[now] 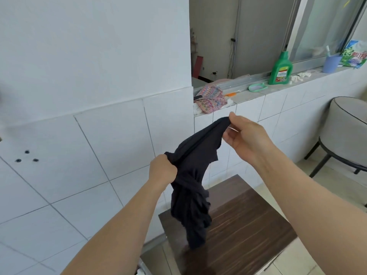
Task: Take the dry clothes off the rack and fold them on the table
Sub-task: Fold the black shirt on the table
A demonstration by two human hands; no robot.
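Holding a black garment [190, 187] up between both hands, I see my left hand [161, 168] gripping its bunched middle, my right hand [243, 133] pinching an upper edge, its tail hanging over the dark wooden desk [248, 231].

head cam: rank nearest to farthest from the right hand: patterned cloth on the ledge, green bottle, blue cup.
From the right hand, which pinches the dark garment:
1. patterned cloth, on the ledge's near end, just above and left of the hand.
2. green bottle, farther along the ledge, up and to the right.
3. blue cup, far right by the window.
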